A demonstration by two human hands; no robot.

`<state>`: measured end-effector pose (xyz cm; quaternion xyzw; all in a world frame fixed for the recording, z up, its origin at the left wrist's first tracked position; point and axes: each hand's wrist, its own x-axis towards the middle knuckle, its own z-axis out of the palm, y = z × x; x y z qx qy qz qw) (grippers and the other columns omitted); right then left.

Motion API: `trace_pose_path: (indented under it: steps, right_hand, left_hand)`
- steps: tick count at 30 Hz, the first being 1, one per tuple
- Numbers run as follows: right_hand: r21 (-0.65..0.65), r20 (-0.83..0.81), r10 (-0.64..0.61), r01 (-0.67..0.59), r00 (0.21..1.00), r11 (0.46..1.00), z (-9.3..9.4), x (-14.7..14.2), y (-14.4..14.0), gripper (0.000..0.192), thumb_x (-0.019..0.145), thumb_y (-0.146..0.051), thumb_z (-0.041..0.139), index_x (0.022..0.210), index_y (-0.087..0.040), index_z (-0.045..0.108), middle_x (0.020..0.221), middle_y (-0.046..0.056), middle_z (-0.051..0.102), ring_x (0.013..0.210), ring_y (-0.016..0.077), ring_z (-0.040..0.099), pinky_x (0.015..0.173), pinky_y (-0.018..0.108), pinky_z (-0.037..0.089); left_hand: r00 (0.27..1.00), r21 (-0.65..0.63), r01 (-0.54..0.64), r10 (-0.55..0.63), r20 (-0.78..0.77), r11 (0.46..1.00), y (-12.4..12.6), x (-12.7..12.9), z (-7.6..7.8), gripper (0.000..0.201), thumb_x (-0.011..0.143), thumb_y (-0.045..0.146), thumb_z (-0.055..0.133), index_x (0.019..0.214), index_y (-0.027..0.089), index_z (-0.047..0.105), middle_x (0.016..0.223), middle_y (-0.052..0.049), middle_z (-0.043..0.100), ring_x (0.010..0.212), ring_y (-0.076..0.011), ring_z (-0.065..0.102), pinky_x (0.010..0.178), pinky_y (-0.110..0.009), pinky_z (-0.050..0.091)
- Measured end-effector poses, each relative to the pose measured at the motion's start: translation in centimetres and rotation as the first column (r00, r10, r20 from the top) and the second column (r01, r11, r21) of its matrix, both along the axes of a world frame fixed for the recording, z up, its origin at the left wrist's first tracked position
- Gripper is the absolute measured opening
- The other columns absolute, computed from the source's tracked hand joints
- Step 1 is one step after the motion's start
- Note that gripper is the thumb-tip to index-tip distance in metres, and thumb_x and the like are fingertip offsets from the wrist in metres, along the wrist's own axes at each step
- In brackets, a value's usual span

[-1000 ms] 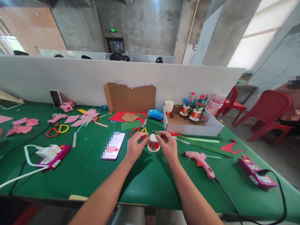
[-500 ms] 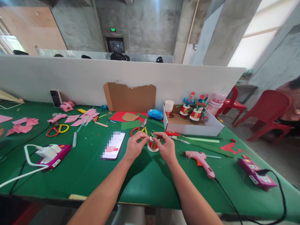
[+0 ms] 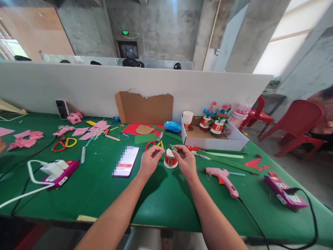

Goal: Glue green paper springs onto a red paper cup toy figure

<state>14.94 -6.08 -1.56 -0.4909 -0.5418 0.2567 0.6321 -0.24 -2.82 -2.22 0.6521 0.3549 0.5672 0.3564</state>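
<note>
Small red-and-white paper cup [image 3: 170, 159], upturned, is standing on the green bench [image 3: 161, 198] near its middle, between the person's two hands. A green-and-white striped curly pipe cleaner [image 3: 172, 148] is sitting at the cup's top. Left hand [image 3: 150, 161] is hovering just beside the cup's left side, thumb and forefinger pinched together, possibly on something too small to make out. Right hand [image 3: 186, 161] is resting against the cup's right side, fingertips [image 3: 179, 150] nipping the pipe cleaner's end.

Nearby stock:
- Black smartphone [image 3: 126, 161] is lying flat, left of the left hand.
- Pink hot-glue gun [image 3: 222, 176] is lying right of the right hand, cable trailing toward the bench's near edge.
- Red-and-yellow-handled scissors [image 3: 155, 142] are lying just behind the hands.
- White cardboard box [image 3: 215, 142] is sitting toward the bench's far edge, holding decorated paper-cup figures [image 3: 213, 121].
- Magenta power strip [image 3: 60, 174] is lying toward the bench's left side.
</note>
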Motion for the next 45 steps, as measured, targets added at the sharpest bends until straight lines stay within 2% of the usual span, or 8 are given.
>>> trace_pose_path:
  steps: [4, 9, 19, 24, 32, 39, 45]
  right_hand:
    - [0.016, 0.035, -0.003, 0.003, 0.999, 1.000, 0.32, -0.33, -0.29, 0.022, 0.076, -0.034, 0.065, 0.092, -0.019, 0.069, 0.084, 0.005, 0.072, 0.074, 0.0180, 0.065, 0.073, 0.032, 0.052]
    - [0.015, 0.084, -0.013, 0.012, 0.996, 1.000, 0.53, -0.49, -0.44, 0.022, 0.076, -0.037, 0.065, 0.090, -0.019, 0.070, 0.082, 0.005, 0.072, 0.074, 0.0190, 0.065, 0.073, 0.032, 0.052]
    - [0.035, 0.201, -0.049, 0.043, 0.978, 0.998, 0.77, -0.58, -0.71, 0.023, 0.080, -0.038, 0.063, 0.090, -0.019, 0.071, 0.079, 0.005, 0.071, 0.072, 0.0188, 0.064, 0.071, 0.032, 0.052]
    - [0.098, 0.252, -0.104, 0.081, 0.962, 0.992, 0.59, -0.37, -0.60, 0.019, 0.082, -0.034, 0.062, 0.091, -0.019, 0.070, 0.081, 0.004, 0.071, 0.073, 0.0184, 0.064, 0.072, 0.031, 0.052]
    - [0.226, 0.423, -0.223, 0.136, 0.878, 0.964, 0.35, -0.05, -0.61, 0.014, 0.086, -0.022, 0.057, 0.095, -0.021, 0.068, 0.089, 0.006, 0.070, 0.081, 0.0207, 0.063, 0.079, 0.035, 0.050]
    - [0.288, 0.554, -0.260, 0.111, 0.791, 0.951, 0.15, -0.41, -0.86, 0.019, 0.087, -0.017, 0.054, 0.098, -0.024, 0.068, 0.092, 0.006, 0.070, 0.091, 0.0226, 0.062, 0.086, 0.038, 0.045]
    - [0.319, 0.583, -0.266, 0.085, 0.768, 0.944, 0.22, -0.48, -0.93, 0.019, 0.087, -0.015, 0.055, 0.098, -0.023, 0.068, 0.092, 0.006, 0.070, 0.091, 0.0220, 0.061, 0.086, 0.037, 0.044]
  left_hand:
    - [0.999, 0.034, -0.038, 0.038, 0.003, 0.999, 0.25, 0.08, -0.38, 0.014, 0.080, 0.033, 0.067, 0.080, 0.019, 0.071, 0.076, -0.001, 0.072, 0.069, -0.0143, 0.064, 0.064, -0.024, 0.051]
    - [0.995, 0.119, -0.091, 0.094, -0.017, 0.989, 0.20, 0.19, -0.38, 0.014, 0.082, 0.032, 0.066, 0.082, 0.020, 0.074, 0.079, -0.002, 0.074, 0.072, -0.0154, 0.067, 0.066, -0.026, 0.053]
    - [0.992, 0.241, -0.071, 0.094, -0.089, 0.968, 0.05, 0.19, -0.27, 0.012, 0.084, 0.026, 0.062, 0.080, 0.020, 0.071, 0.077, -0.002, 0.072, 0.073, -0.0143, 0.065, 0.071, -0.026, 0.053]
    - [0.985, 0.233, -0.099, 0.128, -0.116, 0.967, -0.04, 0.24, -0.20, 0.011, 0.083, 0.024, 0.060, 0.077, 0.019, 0.068, 0.075, -0.001, 0.069, 0.070, -0.0127, 0.063, 0.068, -0.023, 0.052]
    - [0.995, 0.082, -0.099, 0.098, 0.020, 0.992, 0.40, 0.16, -0.34, 0.013, 0.081, 0.030, 0.065, 0.077, 0.019, 0.070, 0.074, -0.001, 0.072, 0.068, -0.0141, 0.067, 0.062, -0.023, 0.054]
    - [0.996, 0.128, -0.072, 0.077, -0.038, 0.989, 0.23, 0.22, -0.48, 0.013, 0.083, 0.031, 0.065, 0.082, 0.020, 0.074, 0.080, -0.002, 0.074, 0.073, -0.0150, 0.068, 0.069, -0.026, 0.055]
    - [0.992, 0.182, -0.082, 0.098, -0.081, 0.980, 0.27, 0.20, -0.64, 0.013, 0.084, 0.028, 0.063, 0.082, 0.020, 0.073, 0.079, -0.002, 0.073, 0.074, -0.0143, 0.067, 0.071, -0.025, 0.054]
